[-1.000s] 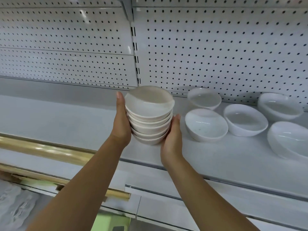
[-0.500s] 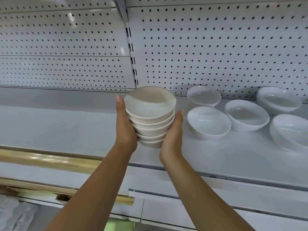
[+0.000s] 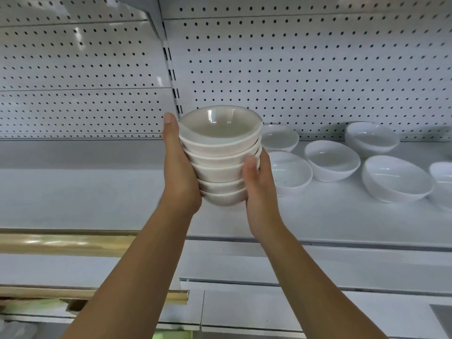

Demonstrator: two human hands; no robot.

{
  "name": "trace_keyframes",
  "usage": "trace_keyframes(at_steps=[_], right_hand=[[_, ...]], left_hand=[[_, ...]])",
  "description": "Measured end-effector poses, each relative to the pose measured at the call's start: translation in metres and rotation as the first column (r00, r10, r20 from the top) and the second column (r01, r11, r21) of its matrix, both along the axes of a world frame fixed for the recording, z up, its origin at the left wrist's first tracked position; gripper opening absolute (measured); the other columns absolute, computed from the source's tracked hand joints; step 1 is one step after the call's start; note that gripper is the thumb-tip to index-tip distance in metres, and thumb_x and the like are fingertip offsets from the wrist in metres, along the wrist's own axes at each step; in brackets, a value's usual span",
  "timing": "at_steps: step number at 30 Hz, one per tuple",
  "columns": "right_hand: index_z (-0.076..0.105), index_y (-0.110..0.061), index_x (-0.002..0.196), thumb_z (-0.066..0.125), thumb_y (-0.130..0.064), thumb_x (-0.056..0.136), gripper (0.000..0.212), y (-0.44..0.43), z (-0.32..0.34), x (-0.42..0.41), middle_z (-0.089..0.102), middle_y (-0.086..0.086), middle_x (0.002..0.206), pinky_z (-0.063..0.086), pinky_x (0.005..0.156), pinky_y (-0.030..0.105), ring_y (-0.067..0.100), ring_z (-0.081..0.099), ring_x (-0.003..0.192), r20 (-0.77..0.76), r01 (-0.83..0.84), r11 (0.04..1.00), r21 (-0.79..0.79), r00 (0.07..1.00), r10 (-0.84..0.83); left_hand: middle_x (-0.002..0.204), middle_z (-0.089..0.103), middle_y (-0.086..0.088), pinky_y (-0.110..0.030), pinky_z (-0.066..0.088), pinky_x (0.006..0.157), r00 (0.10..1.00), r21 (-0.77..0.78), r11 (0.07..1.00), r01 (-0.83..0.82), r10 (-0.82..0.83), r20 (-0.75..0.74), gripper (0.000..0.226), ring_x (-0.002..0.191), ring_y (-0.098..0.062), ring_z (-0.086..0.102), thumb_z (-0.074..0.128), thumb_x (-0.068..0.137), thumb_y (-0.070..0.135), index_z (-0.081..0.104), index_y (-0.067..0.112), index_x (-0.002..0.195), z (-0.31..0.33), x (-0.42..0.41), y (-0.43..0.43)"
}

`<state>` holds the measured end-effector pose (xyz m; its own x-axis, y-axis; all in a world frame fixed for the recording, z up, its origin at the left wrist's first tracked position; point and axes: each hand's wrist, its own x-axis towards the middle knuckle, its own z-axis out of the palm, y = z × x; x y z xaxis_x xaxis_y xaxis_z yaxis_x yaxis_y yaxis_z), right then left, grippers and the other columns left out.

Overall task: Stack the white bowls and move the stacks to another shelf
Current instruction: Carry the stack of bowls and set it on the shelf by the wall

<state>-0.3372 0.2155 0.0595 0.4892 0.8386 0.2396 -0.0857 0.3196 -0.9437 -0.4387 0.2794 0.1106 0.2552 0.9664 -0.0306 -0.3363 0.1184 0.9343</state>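
One gold rail [image 3: 61, 243] runs along the front edge at left. One left hand [image 3: 179, 172] has palm and thumb clamped on the stack's left side (other fingers hidden behind). One stack of white bowls [image 3: 220, 152], about six nested, is held over the shelf [image 3: 85, 192], with open room to its left. One right hand [image 3: 259, 189] has its thumb pressed on the right side, fingers hidden. Six loose bowls [image 3: 332, 162] crowd just right of it, and the pegboard [image 3: 318, 69] stands behind.
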Motion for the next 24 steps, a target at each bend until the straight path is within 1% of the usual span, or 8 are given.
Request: trace_keyframes(at_steps=[3, 6, 12, 14, 17, 20, 22, 24], right_hand=[[0.040, -0.041, 0.139, 0.080, -0.078, 0.055, 0.100, -0.023, 0.007, 0.019, 0.063, -0.033, 0.126, 0.051, 0.092, 0.013, -0.006, 0.061, 0.120, 0.113, -0.067, 0.998, 0.003, 0.991, 0.067], [0.042, -0.039, 0.138, 0.093, -0.055, 0.057, 0.097, -0.048, 0.013, 0.036, 0.065, -0.028, 0.126, 0.053, 0.090, 0.015, -0.003, 0.063, 0.118, 0.118, -0.066, 0.998, 0.010, 0.991, 0.064], [0.046, -0.038, 0.133, 0.090, -0.024, 0.075, 0.074, -0.117, 0.019, 0.084, 0.067, -0.030, 0.119, 0.054, 0.086, 0.013, -0.005, 0.065, 0.113, 0.157, 0.021, 1.000, 0.006, 0.987, -0.021], [0.047, -0.039, 0.134, 0.092, -0.033, 0.074, 0.075, -0.146, 0.022, 0.104, 0.067, -0.030, 0.120, 0.054, 0.087, 0.013, -0.005, 0.064, 0.114, 0.170, 0.048, 0.999, 0.007, 0.984, -0.049], [0.045, -0.031, 0.145, 0.090, -0.062, 0.061, 0.100, -0.193, 0.027, 0.133, 0.065, -0.013, 0.136, 0.055, 0.096, 0.025, 0.010, 0.062, 0.126, 0.149, 0.110, 0.994, -0.017, 0.983, -0.106], [0.044, -0.023, 0.148, 0.089, -0.062, 0.065, 0.102, -0.246, 0.032, 0.161, 0.063, 0.001, 0.140, 0.054, 0.101, 0.036, 0.022, 0.061, 0.130, 0.134, 0.144, 0.989, -0.016, 0.981, -0.140], [0.043, -0.019, 0.149, 0.089, -0.059, 0.067, 0.102, -0.282, 0.034, 0.179, 0.061, 0.006, 0.142, 0.051, 0.106, 0.047, 0.028, 0.059, 0.132, 0.135, 0.160, 0.987, -0.020, 0.979, -0.156], [0.042, -0.017, 0.150, 0.089, -0.058, 0.068, 0.104, -0.317, 0.034, 0.196, 0.060, 0.010, 0.144, 0.047, 0.110, 0.056, 0.032, 0.058, 0.133, 0.141, 0.185, 0.983, -0.022, 0.974, -0.180]], left_hand=[[0.119, 0.078, -0.011, -0.046, 0.052, 0.109, 0.995, 0.050, 0.994, 0.093, -0.092, -0.023, 0.081, 0.114, -0.026, 0.074, 0.023, 0.102, 0.075, 0.071, 0.017, 0.130, 0.015, 0.009, -0.015], [0.118, 0.078, -0.011, -0.047, 0.052, 0.108, 0.984, 0.083, 0.981, 0.178, -0.175, -0.037, 0.081, 0.113, -0.026, 0.074, 0.021, 0.102, 0.073, 0.071, 0.016, 0.129, 0.023, 0.025, -0.035], [0.132, 0.073, -0.005, -0.049, 0.046, 0.115, 0.924, 0.112, 0.917, 0.383, -0.383, -0.022, 0.079, 0.125, -0.023, 0.068, 0.030, 0.094, 0.077, 0.063, 0.022, 0.141, 0.027, 0.063, -0.086], [0.134, 0.072, -0.003, -0.049, 0.044, 0.117, 0.893, 0.139, 0.883, 0.448, -0.450, -0.021, 0.076, 0.128, -0.021, 0.066, 0.040, 0.088, 0.074, 0.060, 0.023, 0.141, 0.025, 0.079, -0.108], [0.141, 0.068, 0.000, -0.048, 0.043, 0.118, 0.829, 0.206, 0.805, 0.556, -0.556, -0.064, 0.077, 0.135, -0.018, 0.061, 0.064, 0.083, 0.071, 0.057, 0.022, 0.143, 0.021, 0.106, -0.144], [0.145, 0.064, -0.002, -0.048, 0.045, 0.116, 0.763, 0.246, 0.725, 0.643, -0.636, -0.120, 0.100, 0.137, -0.021, 0.058, 0.087, 0.069, 0.063, 0.048, 0.018, 0.149, 0.019, 0.134, -0.184], [0.142, 0.066, -0.002, -0.048, 0.048, 0.114, 0.724, 0.277, 0.675, 0.684, -0.674, -0.148, 0.086, 0.134, -0.021, 0.061, 0.084, 0.074, 0.048, 0.049, 0.017, 0.147, 0.019, 0.154, -0.213], [0.138, 0.069, 0.000, -0.045, 0.053, 0.107, 0.701, 0.295, 0.643, 0.707, -0.695, -0.164, 0.073, 0.130, -0.020, 0.064, 0.075, 0.076, 0.042, 0.053, 0.020, 0.142, 0.018, 0.173, -0.241]])
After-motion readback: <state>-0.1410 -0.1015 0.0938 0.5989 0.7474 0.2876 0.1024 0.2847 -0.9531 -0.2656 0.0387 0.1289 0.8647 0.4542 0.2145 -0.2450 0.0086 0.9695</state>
